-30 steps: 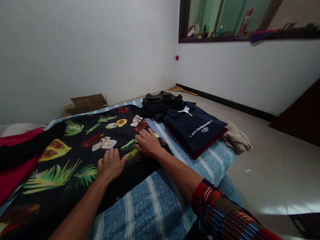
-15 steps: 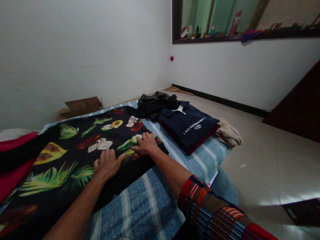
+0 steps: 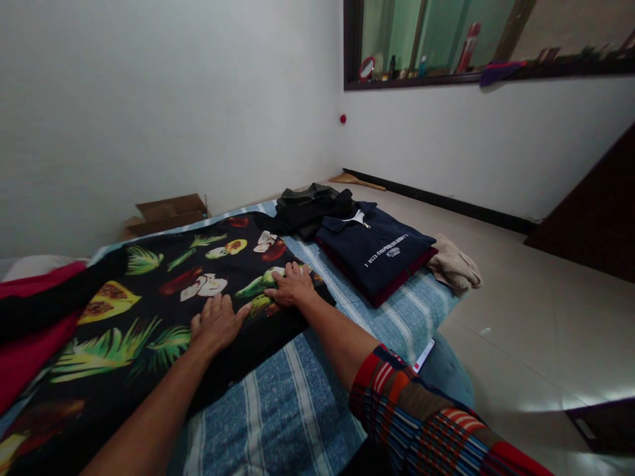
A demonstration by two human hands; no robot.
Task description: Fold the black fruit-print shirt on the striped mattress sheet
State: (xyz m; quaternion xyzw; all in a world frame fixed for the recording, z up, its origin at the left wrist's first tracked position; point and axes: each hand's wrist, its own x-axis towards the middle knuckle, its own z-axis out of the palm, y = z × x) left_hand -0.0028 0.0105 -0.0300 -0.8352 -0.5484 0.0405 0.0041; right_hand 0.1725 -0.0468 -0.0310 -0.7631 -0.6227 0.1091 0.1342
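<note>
A black garment with a bright leaf and fruit print (image 3: 149, 291) lies spread on a blue striped mattress (image 3: 297, 410). My left hand (image 3: 215, 322) lies flat on the print near its front edge, fingers stretched out. My right hand (image 3: 292, 285) presses flat on the garment's right corner, fingers spread. Neither hand holds anything.
A folded navy zip-collar top (image 3: 377, 251) lies on the mattress to the right, over a dark red layer. A black folded garment (image 3: 307, 205) sits behind it, a beige cloth (image 3: 454, 268) at the mattress end. Red fabric (image 3: 30, 330) lies left. A cardboard box (image 3: 166, 211) stands by the wall.
Both hands stay flat on the printed garment in nearly the same spots. Only the view has shifted slightly.
</note>
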